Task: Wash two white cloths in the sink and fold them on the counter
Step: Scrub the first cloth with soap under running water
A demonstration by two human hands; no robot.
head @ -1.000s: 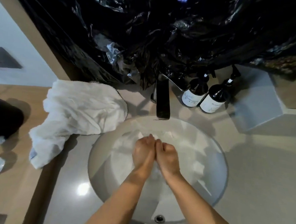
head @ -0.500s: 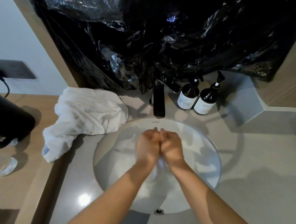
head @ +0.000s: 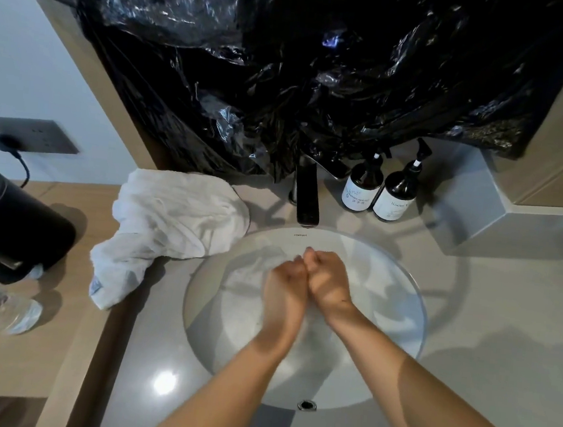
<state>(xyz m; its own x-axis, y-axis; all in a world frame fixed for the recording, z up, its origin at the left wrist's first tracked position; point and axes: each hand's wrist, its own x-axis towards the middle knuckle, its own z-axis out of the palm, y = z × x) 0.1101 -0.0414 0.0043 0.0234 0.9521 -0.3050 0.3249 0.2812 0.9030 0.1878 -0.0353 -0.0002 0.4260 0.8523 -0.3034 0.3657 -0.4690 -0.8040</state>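
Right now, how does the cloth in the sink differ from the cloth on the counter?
The cloth in the sink lies in the basin under water, gripped by the left hand and right hand; the cloth on the counter lies untouched. The sink cloth is spread and partly hidden; the counter cloth is a crumpled heap, fully visible. Both are white and unfolded.

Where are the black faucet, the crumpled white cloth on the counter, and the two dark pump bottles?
Black faucet (head: 306, 195): head view, on its spout.
Crumpled white cloth (head: 172, 223): head view, on its bunched middle.
Two dark pump bottles (head: 361, 186): head view, on the left bottle's body.
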